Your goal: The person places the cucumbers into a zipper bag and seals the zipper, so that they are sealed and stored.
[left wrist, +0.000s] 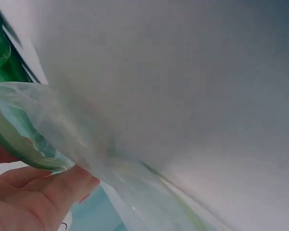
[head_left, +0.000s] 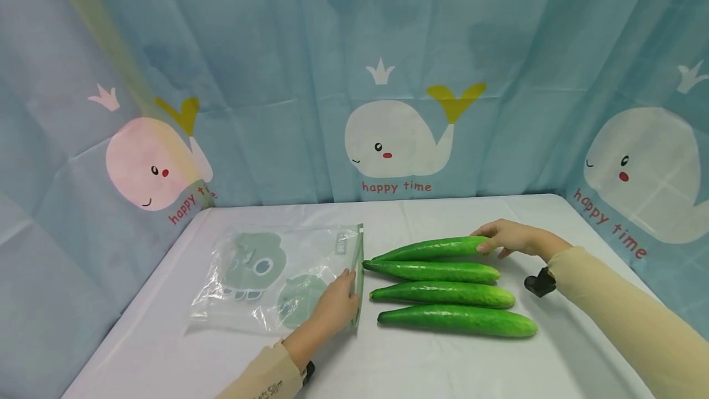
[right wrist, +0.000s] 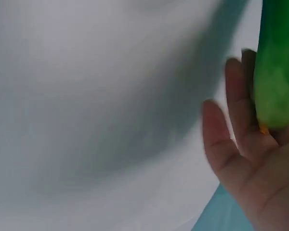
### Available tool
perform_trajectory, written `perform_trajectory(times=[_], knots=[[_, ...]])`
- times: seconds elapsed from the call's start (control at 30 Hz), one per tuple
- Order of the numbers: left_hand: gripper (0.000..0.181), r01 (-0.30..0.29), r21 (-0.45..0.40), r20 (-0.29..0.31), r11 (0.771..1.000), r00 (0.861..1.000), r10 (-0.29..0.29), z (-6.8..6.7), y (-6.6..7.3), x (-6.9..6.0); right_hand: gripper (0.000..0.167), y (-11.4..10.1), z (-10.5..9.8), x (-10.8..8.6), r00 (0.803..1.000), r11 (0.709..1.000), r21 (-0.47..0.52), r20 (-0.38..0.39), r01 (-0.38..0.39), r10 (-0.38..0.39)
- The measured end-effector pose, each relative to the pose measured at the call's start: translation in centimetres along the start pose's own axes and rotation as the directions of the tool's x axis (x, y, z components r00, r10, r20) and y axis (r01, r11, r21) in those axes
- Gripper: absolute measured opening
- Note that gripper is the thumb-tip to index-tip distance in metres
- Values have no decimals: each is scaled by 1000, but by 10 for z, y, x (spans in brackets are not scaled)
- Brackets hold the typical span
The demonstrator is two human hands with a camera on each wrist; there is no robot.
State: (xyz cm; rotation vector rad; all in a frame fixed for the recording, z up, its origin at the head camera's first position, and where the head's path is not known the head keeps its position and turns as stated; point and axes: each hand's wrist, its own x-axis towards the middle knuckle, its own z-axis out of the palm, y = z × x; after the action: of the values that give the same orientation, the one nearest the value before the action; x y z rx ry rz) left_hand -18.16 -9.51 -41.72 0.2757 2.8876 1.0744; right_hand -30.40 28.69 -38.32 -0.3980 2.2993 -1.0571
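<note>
My left hand (head_left: 335,303) pinches the green-edged mouth of a transparent zip bag (head_left: 252,300) that lies flat with green cartoon prints. In the left wrist view, fingers (left wrist: 62,192) and thumb hold the rim of this plastic bag (left wrist: 120,178). At the back of a row of several cucumbers, my right hand (head_left: 506,237) grips the paler right end of the farthest cucumber (head_left: 432,248). That cucumber's end (right wrist: 279,91) lies against the palm side of the fingers in the right wrist view. Nearer me lie more cucumbers, the closest cucumber (head_left: 456,320) being slightly tilted.
A white cloth (head_left: 443,368) covers the table. Blue curtains (head_left: 277,140) with whale prints stand behind it and at both sides. Black wrist devices (head_left: 540,282) show beneath the sleeves.
</note>
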Motion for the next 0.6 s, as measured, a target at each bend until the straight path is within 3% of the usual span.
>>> perform_trajectory(times=[0.3, 0.6], knots=[[48, 2, -37, -36, 999, 999, -4, -6, 2, 1, 60, -15, -6, -5, 999, 962, 273, -32, -14, 24], [38, -23, -46, -146, 999, 989, 16, -15, 3, 3, 44, -30, 0, -2, 995, 914, 396, -7, -87, 98]])
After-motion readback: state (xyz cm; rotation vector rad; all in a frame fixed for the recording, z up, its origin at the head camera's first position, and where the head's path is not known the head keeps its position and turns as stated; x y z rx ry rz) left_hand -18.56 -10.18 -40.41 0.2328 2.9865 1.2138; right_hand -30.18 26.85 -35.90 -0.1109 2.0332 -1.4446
